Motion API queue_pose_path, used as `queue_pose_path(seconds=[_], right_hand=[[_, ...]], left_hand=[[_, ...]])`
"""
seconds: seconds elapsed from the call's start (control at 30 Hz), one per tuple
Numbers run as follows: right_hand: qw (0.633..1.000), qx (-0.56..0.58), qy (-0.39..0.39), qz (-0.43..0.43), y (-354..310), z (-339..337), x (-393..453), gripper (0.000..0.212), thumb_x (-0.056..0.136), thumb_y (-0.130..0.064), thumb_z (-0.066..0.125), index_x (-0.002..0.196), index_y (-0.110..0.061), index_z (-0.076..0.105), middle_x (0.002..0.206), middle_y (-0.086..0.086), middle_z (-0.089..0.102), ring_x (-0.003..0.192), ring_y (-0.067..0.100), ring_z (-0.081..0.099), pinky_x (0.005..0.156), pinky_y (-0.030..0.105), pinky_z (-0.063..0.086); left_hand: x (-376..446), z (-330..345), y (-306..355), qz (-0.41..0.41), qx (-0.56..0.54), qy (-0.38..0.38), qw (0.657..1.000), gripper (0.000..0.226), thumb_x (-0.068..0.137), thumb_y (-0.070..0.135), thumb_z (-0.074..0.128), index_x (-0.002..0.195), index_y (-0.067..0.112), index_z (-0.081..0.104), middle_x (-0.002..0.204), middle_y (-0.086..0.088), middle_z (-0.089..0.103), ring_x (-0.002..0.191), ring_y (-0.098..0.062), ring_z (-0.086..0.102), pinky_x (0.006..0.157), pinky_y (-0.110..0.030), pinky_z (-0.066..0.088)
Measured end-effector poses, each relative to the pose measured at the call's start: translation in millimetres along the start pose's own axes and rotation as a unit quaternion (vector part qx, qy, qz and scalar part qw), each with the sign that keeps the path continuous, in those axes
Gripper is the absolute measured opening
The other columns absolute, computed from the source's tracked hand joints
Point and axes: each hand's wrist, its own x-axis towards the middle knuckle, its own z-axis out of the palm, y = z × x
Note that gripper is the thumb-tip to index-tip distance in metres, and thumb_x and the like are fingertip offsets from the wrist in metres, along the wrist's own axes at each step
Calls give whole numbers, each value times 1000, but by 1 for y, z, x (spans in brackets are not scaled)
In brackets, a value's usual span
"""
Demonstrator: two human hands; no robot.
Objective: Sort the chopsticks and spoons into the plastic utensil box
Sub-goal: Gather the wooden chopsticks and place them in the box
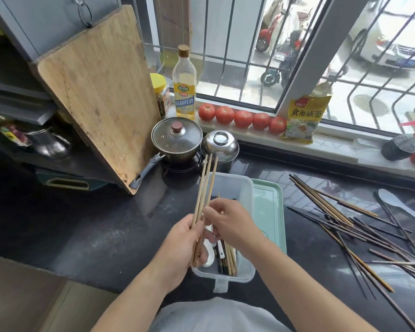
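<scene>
A clear plastic utensil box (246,190) stands on the dark counter in front of me, its green lid (270,212) lying beside it on the right. Inside the box lie light and dark chopsticks (230,259) and a white spoon (209,256). My left hand (185,245) grips a bundle of light bamboo chopsticks (205,185) that points up and away over the box. My right hand (228,219) pinches the same bundle from the right. Several dark and light chopsticks (340,219) lie scattered on the counter to the right, with white spoons (398,204) beyond them.
A large wooden cutting board (96,92) leans at the left. Behind the box stand a lidded pot (176,137) and an upturned steel bowl (219,143). A bottle (184,87), tomatoes (242,118) and a yellow packet (302,118) line the windowsill.
</scene>
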Motion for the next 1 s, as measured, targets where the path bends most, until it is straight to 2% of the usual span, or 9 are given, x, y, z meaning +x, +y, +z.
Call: queue_pose_path(seconds=[0.13,0.2,0.37,0.47,0.53,0.7,0.8,0.9,1.0], right_hand=[[982,123,128,67,14,-12,12,26,101,-20,51,92,1,63,76,11,68,59,19,63,55,35,55],[980,-11,192,52,29,-24,22,27,101,-25,46,88,-5,60,77,12,68,65,27,66,60,43,58],[938,-337,40,69,43,-5,28,18,96,-11,44,79,-13,49,91,11,61,77,33,56,65,34,46],[901,-427,-27,63,39,12,29,22,94,3,44,108,-2,61,113,18,64,101,34,64,77,36,50],[893,-444,-31,71,38,14,31,27,93,5,43,113,0,60,116,18,64,102,33,64,79,35,52],[921,-381,21,73,42,3,31,16,90,-1,42,89,-10,55,101,14,63,75,27,54,63,33,42],[974,-218,44,49,42,3,22,28,99,-23,44,77,-13,58,83,9,64,71,27,61,61,38,51],[999,-17,12,26,24,15,3,31,101,-33,48,85,-14,65,81,9,69,61,16,64,57,32,51],[999,14,48,-4,13,17,-7,36,99,-36,54,77,-10,64,62,8,62,57,15,57,61,35,48]], left_hand=[[8,1,-1,-25,25,82,996,25,112,25,41,113,14,64,94,-11,74,60,-21,66,52,-31,48],[14,-8,-7,-16,28,139,990,24,112,24,43,112,16,65,83,-8,67,51,-13,54,49,-28,42],[15,-20,-11,-9,-9,160,987,24,110,25,46,115,21,68,74,-4,44,47,-7,30,44,-25,24],[12,-17,-12,-13,-19,136,991,24,110,24,46,119,20,67,74,-5,48,48,-9,30,44,-25,23],[9,-17,-13,-13,-21,120,992,23,110,24,46,121,19,66,71,-4,51,48,-10,31,43,-24,23],[1,-19,-16,-7,-25,112,993,24,111,23,44,114,10,64,70,-5,55,48,-11,32,42,-24,20],[0,-15,-15,-3,-20,92,996,27,111,22,42,111,2,59,69,-5,57,47,-12,32,44,-25,19],[-1,-1,-11,1,-8,52,999,34,113,29,40,102,2,57,66,-3,55,47,-12,33,44,-25,23],[-2,11,-8,5,10,19,1000,41,113,37,38,96,5,57,64,-3,57,48,-15,42,46,-28,32]])
